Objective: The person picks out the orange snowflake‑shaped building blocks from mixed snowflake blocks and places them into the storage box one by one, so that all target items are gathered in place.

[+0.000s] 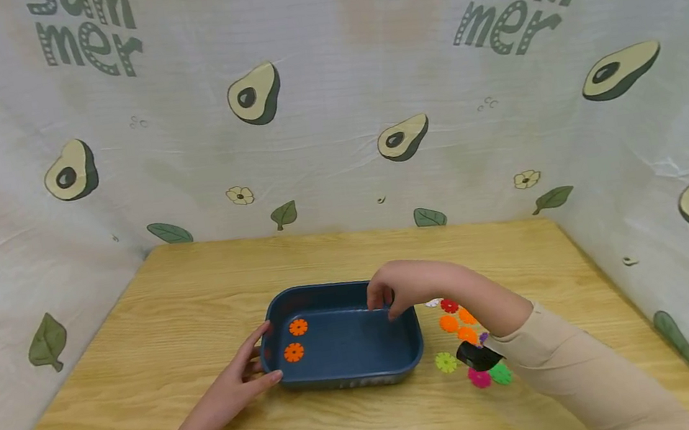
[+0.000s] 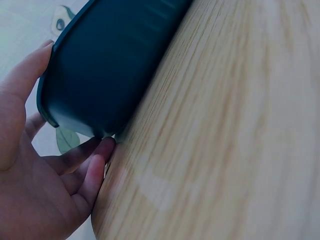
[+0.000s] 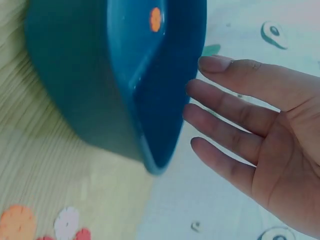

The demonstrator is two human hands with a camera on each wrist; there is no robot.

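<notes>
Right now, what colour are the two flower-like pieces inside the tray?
Both pieces are orange; the head view shows them best.

Tray (image 1: 348, 345) stands on the table (image 1: 229, 281), near mid-width. Two discs (image 1: 291, 357) lie inside, toward its left end, one behind the other. Loose discs (image 1: 446, 362) lie in a group on the table, right of the tray. Left hand (image 1: 236, 385) at the tray's left end; right hand (image 1: 407, 285) above its right rear part. Curtain (image 1: 334, 136) behind the table and along both sides.

Dark-blue tray (image 1: 349, 349), discs (image 1: 294, 352) in orange, pink and green, tan wood-grained table (image 1: 196, 329), white avocado-patterned cloth (image 1: 323, 51)
</notes>
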